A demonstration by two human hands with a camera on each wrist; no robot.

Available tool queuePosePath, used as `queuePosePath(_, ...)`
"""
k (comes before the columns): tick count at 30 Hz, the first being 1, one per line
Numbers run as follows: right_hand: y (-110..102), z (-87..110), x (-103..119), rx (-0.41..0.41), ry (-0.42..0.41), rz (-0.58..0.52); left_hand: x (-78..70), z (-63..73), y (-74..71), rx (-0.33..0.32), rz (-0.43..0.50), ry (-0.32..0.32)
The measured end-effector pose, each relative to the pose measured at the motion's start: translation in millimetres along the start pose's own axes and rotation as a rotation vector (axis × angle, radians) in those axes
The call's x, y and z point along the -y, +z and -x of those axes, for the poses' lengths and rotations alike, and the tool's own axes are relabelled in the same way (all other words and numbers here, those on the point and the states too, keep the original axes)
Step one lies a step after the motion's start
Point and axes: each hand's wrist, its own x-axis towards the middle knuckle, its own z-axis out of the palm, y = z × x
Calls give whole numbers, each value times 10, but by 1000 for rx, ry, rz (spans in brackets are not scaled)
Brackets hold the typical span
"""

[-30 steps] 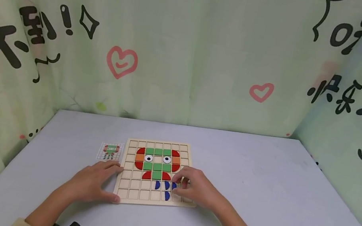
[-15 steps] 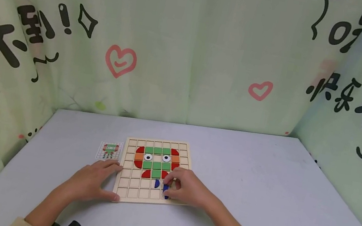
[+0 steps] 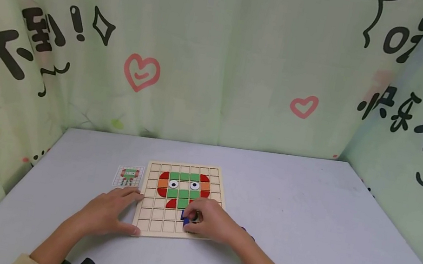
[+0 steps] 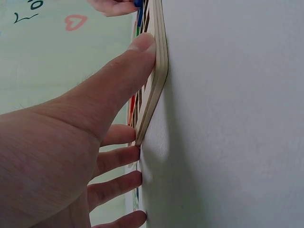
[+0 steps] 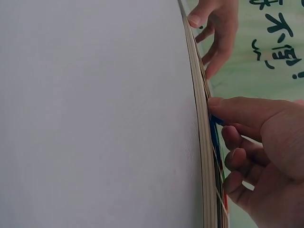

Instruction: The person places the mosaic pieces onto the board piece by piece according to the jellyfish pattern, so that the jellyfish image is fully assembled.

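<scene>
A wooden grid board [image 3: 144, 225] lies on the table, bearing a face of green, red and orange pieces with two eye pieces. My left hand [image 3: 109, 211] rests along the board's left side, thumb [image 4: 142, 45] on the near-left corner and fingers spread past the edge. Over the lower rows, my right hand [image 3: 212, 221] pinches a blue half-round piece [image 5: 217, 120] between thumb and forefinger, low over the grid. A blue piece [image 3: 182, 215] shows just left of the fingertips. The right hand hides the board's lower right part.
A small pattern card [image 3: 129, 177] lies left of the board, printed with a figure on a grid. Bits of blue [image 3: 253, 238] show beyond the right forearm. Printed curtains [image 3: 228, 59] rise behind the table [image 3: 309, 206] and at both sides.
My right hand has moved left across the lower rows, and the blue pieces there are now mostly covered by it. The left hand keeps its place on the board.
</scene>
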Motion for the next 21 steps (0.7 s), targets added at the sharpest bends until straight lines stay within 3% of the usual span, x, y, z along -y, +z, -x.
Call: queuePosePath(21,14,22,10,42,20,-24,-3,-2,6,-3,-9,-6)
